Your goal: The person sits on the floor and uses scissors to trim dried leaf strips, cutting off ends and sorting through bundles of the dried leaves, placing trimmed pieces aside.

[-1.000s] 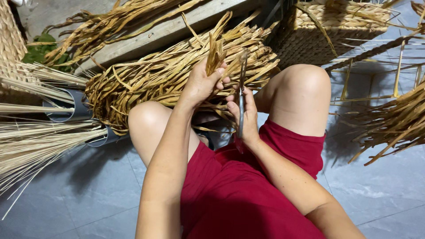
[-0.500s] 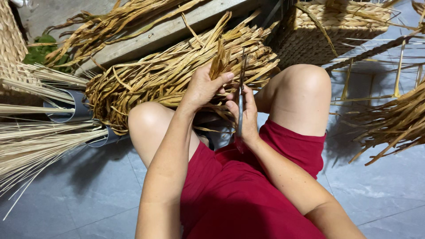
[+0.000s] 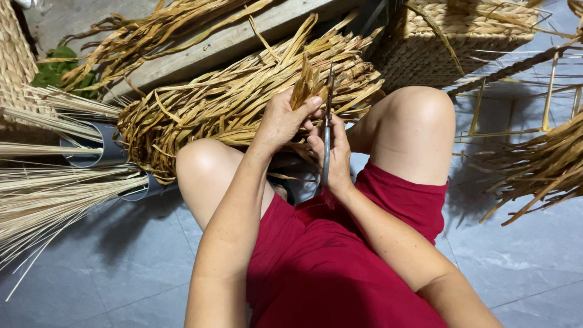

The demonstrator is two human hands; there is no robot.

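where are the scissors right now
In the head view, the scissors stand upright in the right hand, centre frame between the knees, beside the left hand.

The person wears a plain dark red sleeveless dress [image 3: 340, 267] ending above the bare knees; both forearms are uncovered, without jewellery.
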